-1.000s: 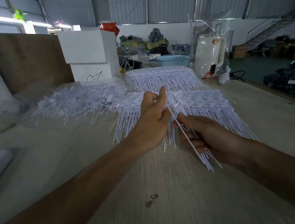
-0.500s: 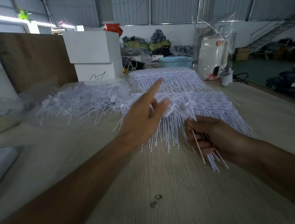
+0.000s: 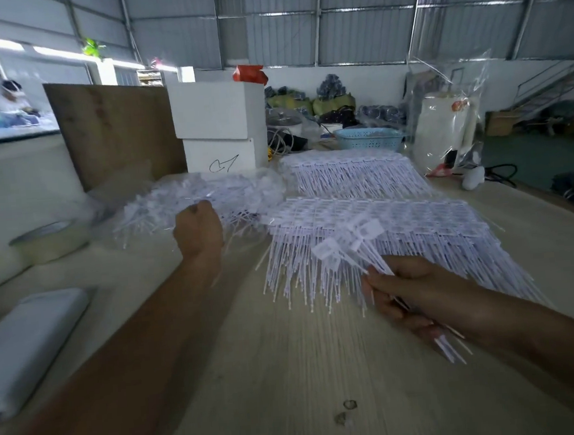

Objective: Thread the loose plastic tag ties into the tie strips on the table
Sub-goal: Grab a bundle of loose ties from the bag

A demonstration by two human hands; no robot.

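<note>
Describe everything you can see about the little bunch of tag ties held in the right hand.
The bunch of tag ties is a few thin white plastic stems, each ending in a flat rectangular tag head. The right hand grips the stems partway along; the heads fan up and to the left over the near tie strip, and the pointed tails stick out below the hand toward the camera. Motion blur hides the exact count and whether they touch the strip.

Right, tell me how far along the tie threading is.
Done: two tie strips look filled, the far strip and the near strip. In hand: the right hand grips a small bunch of ties; the left hand reaches into the loose tie pile. Left: that pile is still large.
</note>
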